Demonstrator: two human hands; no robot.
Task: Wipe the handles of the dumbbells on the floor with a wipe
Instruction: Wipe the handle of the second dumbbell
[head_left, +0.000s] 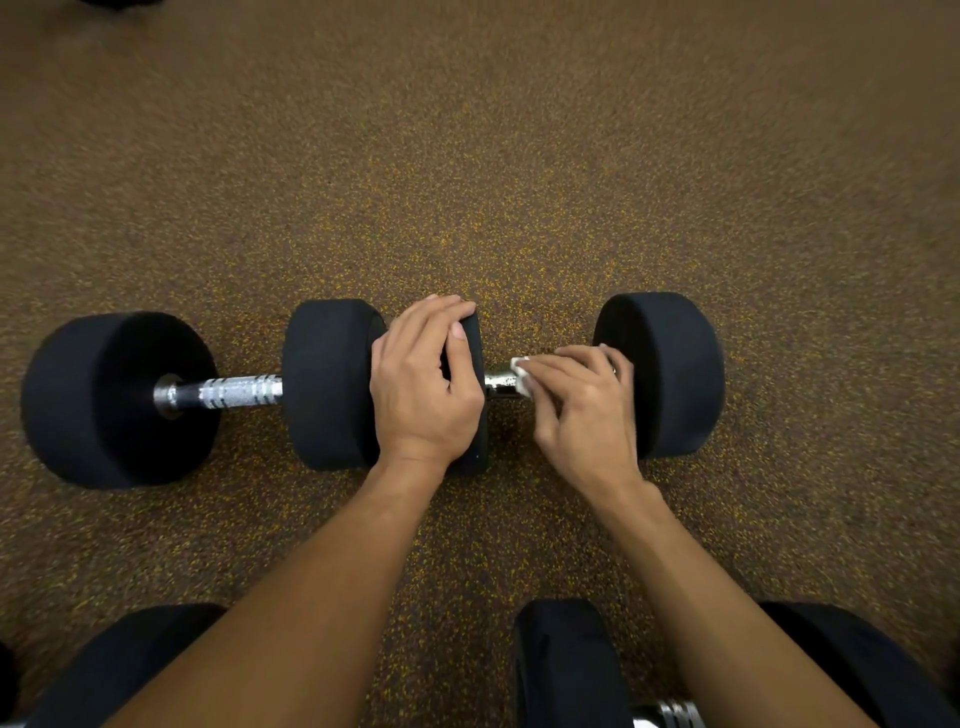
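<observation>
Two black dumbbells lie end to end across the speckled floor. The left dumbbell (119, 400) shows its bare chrome handle (234, 392). On the right dumbbell (670, 374), my left hand (423, 384) grips the top of its left head. My right hand (582, 405) is closed over that dumbbell's handle (498, 382) with a white wipe (522, 376) pressed against it. Most of this handle is hidden under my fingers.
Closer to me, more black dumbbell heads sit at the bottom edge: one at lower left (119, 670), another pair at lower right (566, 670) with a bit of chrome handle (670, 714) showing. Brown speckled rubber floor (467, 156) stretches away beyond the dumbbells.
</observation>
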